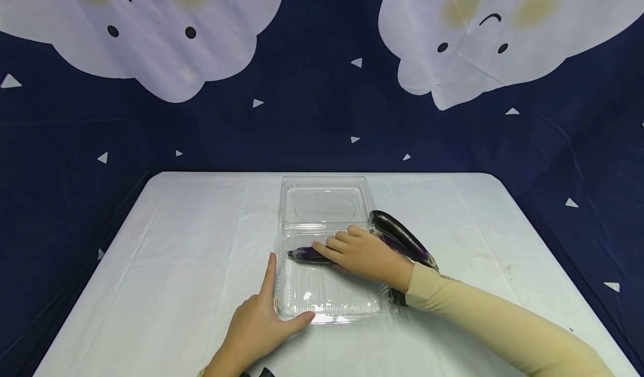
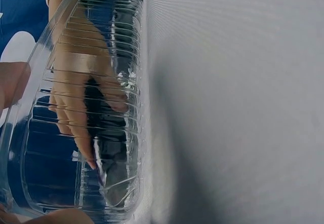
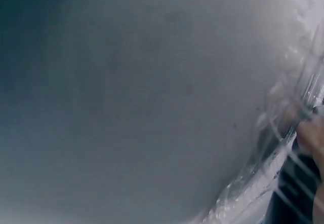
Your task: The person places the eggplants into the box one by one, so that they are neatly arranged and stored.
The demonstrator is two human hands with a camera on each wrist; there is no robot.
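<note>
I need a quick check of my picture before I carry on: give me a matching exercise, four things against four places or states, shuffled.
Things
1. The person's bare left hand
2. The person's bare right hand
3. The clear, rectangular plastic lid
4. The farthest-back long, glossy, dark purple eggplant

Places and states
A. Lies open at the far side of the clear plastic base
B. Lies to the right of the base
C. Touches the base at its near left corner
D. Grips another dark purple eggplant over the base

Pairs: 1-C, 2-D, 3-A, 4-B
</note>
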